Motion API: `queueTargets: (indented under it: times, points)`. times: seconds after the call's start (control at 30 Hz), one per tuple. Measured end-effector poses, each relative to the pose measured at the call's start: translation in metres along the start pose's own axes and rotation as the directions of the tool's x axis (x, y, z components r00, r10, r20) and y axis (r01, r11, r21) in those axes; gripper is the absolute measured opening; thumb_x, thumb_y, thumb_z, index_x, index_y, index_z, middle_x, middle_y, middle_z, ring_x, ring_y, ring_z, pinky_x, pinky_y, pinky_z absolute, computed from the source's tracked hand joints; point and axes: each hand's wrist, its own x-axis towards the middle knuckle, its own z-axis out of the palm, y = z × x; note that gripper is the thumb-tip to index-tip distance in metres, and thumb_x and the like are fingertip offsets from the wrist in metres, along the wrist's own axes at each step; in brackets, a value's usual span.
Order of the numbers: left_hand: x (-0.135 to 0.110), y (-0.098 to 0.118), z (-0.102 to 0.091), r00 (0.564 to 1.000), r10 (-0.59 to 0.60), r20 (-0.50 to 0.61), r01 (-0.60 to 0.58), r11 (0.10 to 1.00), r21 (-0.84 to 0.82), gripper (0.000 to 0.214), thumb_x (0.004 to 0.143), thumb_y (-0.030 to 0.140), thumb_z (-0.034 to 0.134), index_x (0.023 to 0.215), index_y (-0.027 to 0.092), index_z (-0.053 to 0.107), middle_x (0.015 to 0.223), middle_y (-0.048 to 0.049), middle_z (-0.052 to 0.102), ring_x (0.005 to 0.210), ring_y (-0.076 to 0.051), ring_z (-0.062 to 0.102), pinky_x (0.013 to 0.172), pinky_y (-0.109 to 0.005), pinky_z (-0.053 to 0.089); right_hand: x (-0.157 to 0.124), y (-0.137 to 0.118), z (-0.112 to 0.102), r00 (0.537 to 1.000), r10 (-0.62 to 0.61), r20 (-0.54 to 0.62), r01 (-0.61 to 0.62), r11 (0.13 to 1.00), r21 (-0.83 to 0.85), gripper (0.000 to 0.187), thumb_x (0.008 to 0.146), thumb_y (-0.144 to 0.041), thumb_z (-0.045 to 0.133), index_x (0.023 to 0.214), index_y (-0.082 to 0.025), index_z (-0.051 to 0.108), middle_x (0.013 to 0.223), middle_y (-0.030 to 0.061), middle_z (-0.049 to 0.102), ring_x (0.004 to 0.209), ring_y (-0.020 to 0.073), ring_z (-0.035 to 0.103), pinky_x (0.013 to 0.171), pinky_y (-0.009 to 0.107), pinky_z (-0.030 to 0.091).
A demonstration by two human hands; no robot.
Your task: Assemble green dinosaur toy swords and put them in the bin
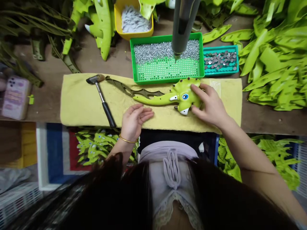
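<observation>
On a yellow cloth [81,108] lies a lime-green dinosaur-head toy [185,101] with a blue eye, white horn tips and a long green handle to the left. A dark olive plastic strip [124,88] with cut-outs runs along its upper edge. My right hand [211,103] grips the head at its right side, thumb below and fingers on top. Just under the handle, my left hand [134,121] is open and empty, fingers stretched to the right. A hammer [102,99] with a black grip rests on the cloth left of that hand.
A hanging electric screwdriver [183,28] points down over a green tray [168,80] of screws. Beside it stand a teal tray [220,73] of small metal discs and a yellow bin [134,34]. Green parts [280,64] pile up right; a phone [16,97] lies left.
</observation>
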Motion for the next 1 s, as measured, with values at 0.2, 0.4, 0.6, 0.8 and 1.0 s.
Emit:
queueTargets:
  times: [0.2, 0.4, 0.6, 0.8, 1.0]
  points:
    - [0.002, 0.003, -0.002, 0.999, 0.003, 0.047, -0.003, 1.000, 0.000, 0.020, 0.071, 0.019, 0.066, 0.087, 0.015, 0.056, 0.072, -0.0065, 0.074, 0.073, -0.019, 0.074, 0.076, -0.034, 0.061, -0.003, 0.004, 0.002, 1.000, -0.020, 0.004, 0.020, 1.000, -0.013, 0.071, 0.081, -0.034, 0.052, 0.149, -0.025, 0.033, 0.138, 0.0146, 0.045, 0.125, 0.0359, 0.047, 0.103, 0.059, 0.043]
    - [0.014, 0.010, 0.011, 0.991, -0.032, 0.131, 0.037, 0.999, -0.032, 0.019, 0.076, 0.025, 0.072, 0.081, 0.015, 0.057, 0.077, -0.0064, 0.074, 0.079, -0.020, 0.074, 0.088, -0.038, 0.060, -0.007, 0.005, 0.013, 0.999, -0.010, -0.049, 0.008, 1.000, -0.029, 0.074, 0.081, -0.033, 0.052, 0.151, -0.026, 0.029, 0.139, 0.0146, 0.043, 0.126, 0.0356, 0.046, 0.104, 0.059, 0.042]
    - [0.031, 0.003, 0.035, 0.995, 0.004, 0.102, 0.003, 0.997, -0.072, 0.024, 0.077, 0.029, 0.077, 0.087, 0.015, 0.060, 0.087, -0.0057, 0.074, 0.073, -0.016, 0.072, 0.069, -0.028, 0.063, -0.013, 0.006, 0.011, 1.000, 0.010, -0.021, -0.010, 1.000, 0.025, 0.076, 0.083, -0.040, 0.055, 0.152, -0.024, 0.027, 0.144, 0.0162, 0.041, 0.132, 0.0372, 0.042, 0.108, 0.060, 0.038]
    - [0.032, 0.005, 0.025, 0.991, 0.112, 0.067, -0.107, 0.992, -0.064, 0.026, 0.071, 0.031, 0.082, 0.079, 0.017, 0.061, 0.074, 0.0005, 0.071, 0.063, -0.012, 0.069, 0.062, -0.025, 0.062, -0.019, 0.016, -0.012, 0.996, 0.084, -0.037, -0.074, 0.973, 0.219, 0.076, 0.085, -0.060, 0.051, 0.150, -0.026, 0.029, 0.150, 0.0128, 0.040, 0.137, 0.0340, 0.041, 0.113, 0.060, 0.034]
    - [0.032, 0.003, 0.024, 0.994, 0.095, 0.056, -0.088, 0.989, -0.123, 0.027, 0.065, 0.026, 0.086, 0.076, 0.018, 0.063, 0.073, 0.0016, 0.072, 0.064, -0.015, 0.070, 0.061, -0.029, 0.063, -0.007, -0.007, 0.004, 0.994, 0.073, 0.086, -0.085, 0.986, 0.140, 0.081, 0.081, -0.055, 0.060, 0.146, -0.012, 0.037, 0.144, 0.0214, 0.045, 0.133, 0.0370, 0.042, 0.113, 0.058, 0.035]
